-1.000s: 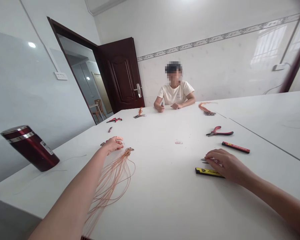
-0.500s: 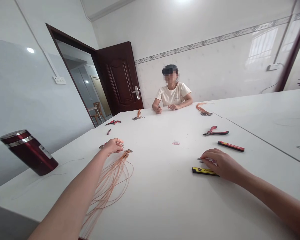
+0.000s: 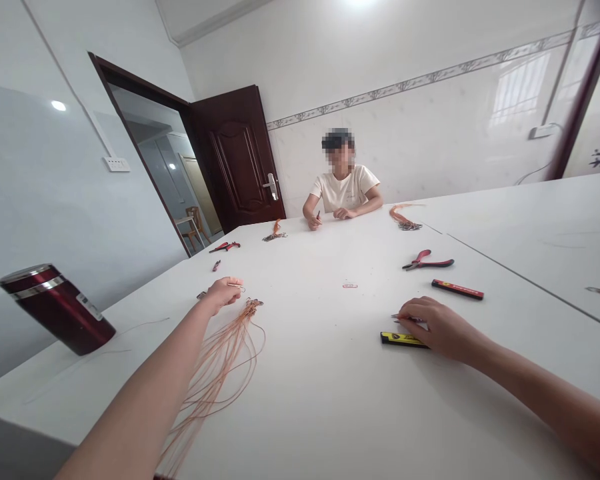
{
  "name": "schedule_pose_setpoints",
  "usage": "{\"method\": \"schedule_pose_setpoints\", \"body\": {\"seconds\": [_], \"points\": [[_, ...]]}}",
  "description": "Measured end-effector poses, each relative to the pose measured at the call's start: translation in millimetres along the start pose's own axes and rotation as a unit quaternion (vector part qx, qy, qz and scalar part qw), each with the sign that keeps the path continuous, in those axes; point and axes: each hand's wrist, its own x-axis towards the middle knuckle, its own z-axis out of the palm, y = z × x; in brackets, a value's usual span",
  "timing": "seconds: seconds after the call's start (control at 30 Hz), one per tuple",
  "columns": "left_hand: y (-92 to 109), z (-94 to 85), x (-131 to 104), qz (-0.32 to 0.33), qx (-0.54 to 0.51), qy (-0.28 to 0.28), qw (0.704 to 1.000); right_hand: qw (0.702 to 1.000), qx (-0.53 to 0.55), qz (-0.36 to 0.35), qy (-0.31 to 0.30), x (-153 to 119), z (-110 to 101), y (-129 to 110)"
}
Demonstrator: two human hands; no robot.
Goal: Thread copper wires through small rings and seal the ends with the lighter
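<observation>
My left hand (image 3: 224, 293) is closed in a pinch over the left of the table, with a small curved metal hook (image 3: 243, 288) showing at its fingertips. Just right of it lies a bundle of orange lines (image 3: 227, 360), its metal hooks (image 3: 253, 305) gathered at the far end. My right hand (image 3: 427, 323) has its fingers pressed together low at the table, around something small with thin pointed metal tips (image 3: 395, 318); the rest is hidden. Beside those fingers is a yellow and black slim case (image 3: 403, 339), partly covered by the hand.
Red-handled pliers (image 3: 427, 261) and a red slim case (image 3: 457, 289) lie beyond my right hand. More pliers (image 3: 225, 247) are at the far left. A dark red tumbler (image 3: 63, 310) stands left. Across the white table (image 3: 320, 400) sits a person (image 3: 347, 190) between two orange-line bundles.
The hook in my left fingers has turned slightly. My right hand stays nearly in place, its fingers shifting a little. The person opposite has raised a small dark object in one hand.
</observation>
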Motion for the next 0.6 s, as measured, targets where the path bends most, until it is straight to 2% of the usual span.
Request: {"method": "schedule_pose_setpoints", "body": {"seconds": [0.1, 0.17, 0.23, 0.3, 0.37, 0.47, 0.53, 0.6], "points": [[18.1, 4.8, -4.3, 0.029, -0.062, -0.006, 0.998, 1.000, 0.009, -0.001, 0.022, 1.3, -1.3, -2.6], [38.2, 17.6, -13.3, 0.064, -0.102, -0.020, 0.993, 0.999, 0.034, 0.005, 0.040, 1.9, -2.8, -7.3], [61.6, 40.8, -31.2, 0.108, -0.136, -0.045, 0.984, 0.994, 0.089, 0.044, 0.045, 1.8, -5.3, -15.7], [83.7, 71.9, -58.8, 0.152, -0.164, -0.073, 0.972, 0.976, 0.180, 0.121, 0.019, 1.3, -8.7, -27.4], [100.4, 104.2, -92.7, 0.223, -0.188, -0.123, 0.949, 0.933, 0.304, 0.190, -0.027, 1.1, -12.8, -40.2], [111.1, 140.7, -140.1, 0.300, -0.191, -0.197, 0.914, 0.841, 0.489, 0.219, -0.074, 1.5, -19.0, -55.1], [110.3, 153.6, -160.1, 0.348, -0.158, -0.206, 0.901, 0.795, 0.560, 0.214, -0.089, 1.7, -22.5, -59.8], [106.2, 159.7, -169.4, 0.400, -0.127, -0.212, 0.883, 0.777, 0.583, 0.211, -0.103, 1.6, -24.7, -60.7]]}}
